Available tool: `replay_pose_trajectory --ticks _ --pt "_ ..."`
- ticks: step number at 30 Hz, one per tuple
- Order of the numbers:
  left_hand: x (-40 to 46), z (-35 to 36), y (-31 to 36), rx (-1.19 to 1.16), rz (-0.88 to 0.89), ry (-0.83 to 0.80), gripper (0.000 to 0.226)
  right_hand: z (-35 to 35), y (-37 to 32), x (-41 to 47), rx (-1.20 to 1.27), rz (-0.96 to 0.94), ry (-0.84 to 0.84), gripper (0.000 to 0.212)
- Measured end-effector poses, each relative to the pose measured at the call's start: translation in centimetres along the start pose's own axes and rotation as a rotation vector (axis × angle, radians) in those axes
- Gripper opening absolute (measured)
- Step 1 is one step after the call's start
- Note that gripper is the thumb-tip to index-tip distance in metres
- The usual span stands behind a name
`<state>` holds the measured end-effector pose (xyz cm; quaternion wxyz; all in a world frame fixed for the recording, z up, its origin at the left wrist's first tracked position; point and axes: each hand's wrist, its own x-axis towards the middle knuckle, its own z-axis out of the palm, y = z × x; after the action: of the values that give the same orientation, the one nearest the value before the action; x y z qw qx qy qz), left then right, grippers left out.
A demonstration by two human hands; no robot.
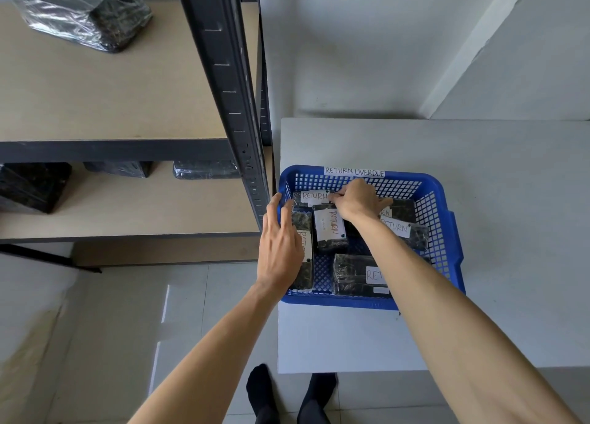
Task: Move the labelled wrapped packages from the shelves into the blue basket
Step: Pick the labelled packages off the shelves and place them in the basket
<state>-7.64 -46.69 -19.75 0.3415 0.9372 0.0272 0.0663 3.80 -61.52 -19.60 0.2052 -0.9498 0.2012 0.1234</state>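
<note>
While the right hand [357,200] pinches a RETURN package [314,196], left hand [281,241] open on the blue basket [447,232], six labelled packages inside, four unlabelled on shelves [111,104].

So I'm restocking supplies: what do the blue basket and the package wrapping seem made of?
Blue basket: probably moulded plastic, judging by its glossy, uniform colour and lattice walls. Wrapped packages: dark contents under what looks like clear stretch film, wrinkled and shiny, with white paper-like labels.

A plain storeroom: metal shelving [223,72] with wrapped packages [79,11], bare walls, tiled floor [111,327].
</note>
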Motion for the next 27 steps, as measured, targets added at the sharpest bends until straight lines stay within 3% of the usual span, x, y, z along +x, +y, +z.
replay_pose_trajectory --ticks 7,10,14,21,27 --pt "0.0 0.1 -0.2 -0.006 0.007 -0.001 0.054 -0.4 0.4 -0.5 -0.127 -0.086 0.093 0.044" --pt "0.0 0.1 -0.2 -0.008 0.015 -0.003 0.054 -1.3 0.9 -1.5 -0.071 -0.192 0.141 0.036" --pt "0.0 0.0 -0.1 -0.003 0.004 -0.010 0.053 -3.7 3.1 -2.9 0.156 -0.403 0.043 0.014" --pt "-0.1 0.1 -0.3 0.031 0.014 -0.028 0.055 -3.7 7.2 -7.4 0.172 -0.440 -0.260 0.023" --pt "-0.2 -0.3 0.0 0.034 0.031 -0.038 0.055 0.1 9.5 -10.4 0.229 -0.450 -0.115 0.033"
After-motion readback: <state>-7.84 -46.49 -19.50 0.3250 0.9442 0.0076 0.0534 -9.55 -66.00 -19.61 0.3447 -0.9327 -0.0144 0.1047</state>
